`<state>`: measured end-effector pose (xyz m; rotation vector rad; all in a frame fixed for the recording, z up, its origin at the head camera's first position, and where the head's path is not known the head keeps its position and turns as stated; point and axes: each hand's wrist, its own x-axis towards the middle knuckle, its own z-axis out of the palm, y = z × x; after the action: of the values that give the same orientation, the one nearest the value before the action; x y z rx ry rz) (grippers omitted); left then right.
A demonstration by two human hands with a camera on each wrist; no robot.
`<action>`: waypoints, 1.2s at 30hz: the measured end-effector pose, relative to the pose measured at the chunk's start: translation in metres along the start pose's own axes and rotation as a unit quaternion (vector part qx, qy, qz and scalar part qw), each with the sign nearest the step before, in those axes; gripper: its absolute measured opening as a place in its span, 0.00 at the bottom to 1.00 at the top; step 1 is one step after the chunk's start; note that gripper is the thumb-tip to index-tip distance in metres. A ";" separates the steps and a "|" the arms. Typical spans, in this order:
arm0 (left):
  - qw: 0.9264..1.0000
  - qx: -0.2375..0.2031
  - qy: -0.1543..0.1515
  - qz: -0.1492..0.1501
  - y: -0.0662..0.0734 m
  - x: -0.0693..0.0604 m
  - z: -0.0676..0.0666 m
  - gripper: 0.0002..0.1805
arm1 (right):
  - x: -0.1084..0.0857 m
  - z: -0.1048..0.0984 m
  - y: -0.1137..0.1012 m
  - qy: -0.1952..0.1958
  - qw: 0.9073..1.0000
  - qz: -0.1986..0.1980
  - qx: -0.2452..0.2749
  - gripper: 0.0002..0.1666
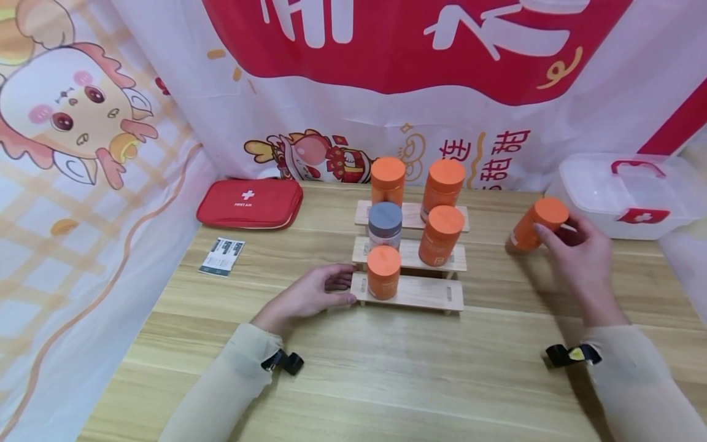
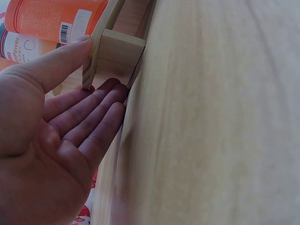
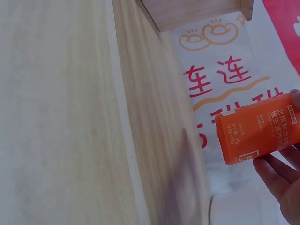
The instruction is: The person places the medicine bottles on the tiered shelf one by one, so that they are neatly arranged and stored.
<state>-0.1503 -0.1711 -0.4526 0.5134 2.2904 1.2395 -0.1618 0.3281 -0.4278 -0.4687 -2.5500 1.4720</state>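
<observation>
My right hand (image 1: 582, 261) grips an orange-lidded orange supplement bottle (image 1: 538, 226), held a little above the table and tilted; its printed label shows in the right wrist view. My left hand (image 1: 312, 291) touches the left end of a three-tier wooden display stand (image 1: 422, 293). Its fingers are nearly straight in the left wrist view, the thumb on the board's edge. A small orange bottle (image 1: 383, 273) stands on the front tier. The middle tier bears a grey-lidded bottle (image 1: 385, 227) and an orange bottle (image 1: 440, 236). Two more orange bottles (image 1: 388, 179) (image 1: 444, 187) stand on the back tier.
A red first aid pouch (image 1: 248, 204) lies at the back left, with a printed card (image 1: 222, 256) in front of it. At the back right stands a white first aid box (image 1: 624, 196) with a red handle. A printed cloth (image 1: 342, 104) hangs behind the table.
</observation>
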 end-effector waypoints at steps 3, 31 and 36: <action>1.000 -0.003 -0.001 -0.003 0.000 0.000 0.000 0.37 | -0.009 -0.003 -0.003 0.005 1.000 -0.006 -0.004 0.42; 1.000 -0.011 -0.002 -0.008 -0.001 0.000 0.000 0.39 | -0.091 -0.004 -0.036 0.030 0.981 -0.190 0.009 0.37; 1.000 -0.009 -0.001 -0.005 -0.002 0.001 0.000 0.39 | -0.101 0.005 -0.043 0.010 0.967 -0.248 0.047 0.39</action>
<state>-0.1513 -0.1719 -0.4545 0.4957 2.2758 1.2534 -0.0765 0.2691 -0.3912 0.1645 -2.3288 1.3719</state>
